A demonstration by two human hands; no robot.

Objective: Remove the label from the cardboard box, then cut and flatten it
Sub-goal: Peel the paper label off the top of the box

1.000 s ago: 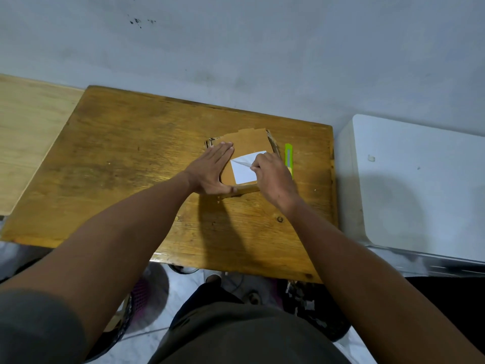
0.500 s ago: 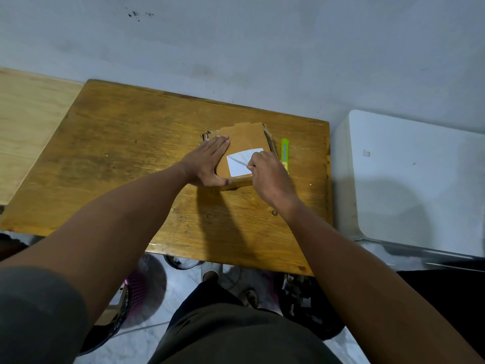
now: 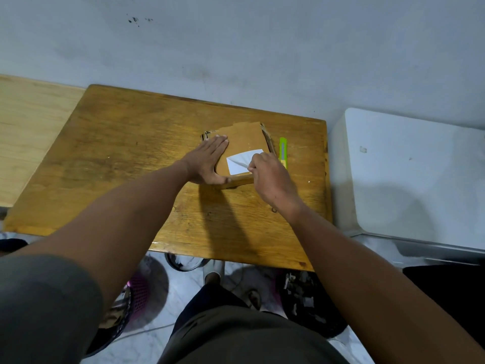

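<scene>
A small brown cardboard box (image 3: 242,143) lies on the right half of a rectangular varnished wooden table (image 3: 131,153), toward the far edge, its broad top face turned upward. A white rectangular paper label (image 3: 237,162) sits on the near right part of that face; a crease runs across it and its near right corner is lifted off the cardboard. The left hand (image 3: 207,164) lies flat on the left side of the box, fingers straight and together, pointing toward the far edge, thumb stretched along the near edge of the box; it presses on the box and grasps nothing. The right hand (image 3: 273,179) is at the near right corner of the box with its fingers curled, the fingertips (image 3: 251,168) pinching the raised corner of the label. A slim green and yellow utility knife (image 3: 283,153) lies on the table just beside the right side of the box, lengthwise from near to far, untouched by either hand. To the right of the table stands a white box-shaped appliance (image 3: 409,174). To the left is a paler wooden surface (image 3: 29,122). A grey wall (image 3: 236,48) runs behind both. Below the near table edge, round baskets (image 3: 136,292) stand on a pale floor.
</scene>
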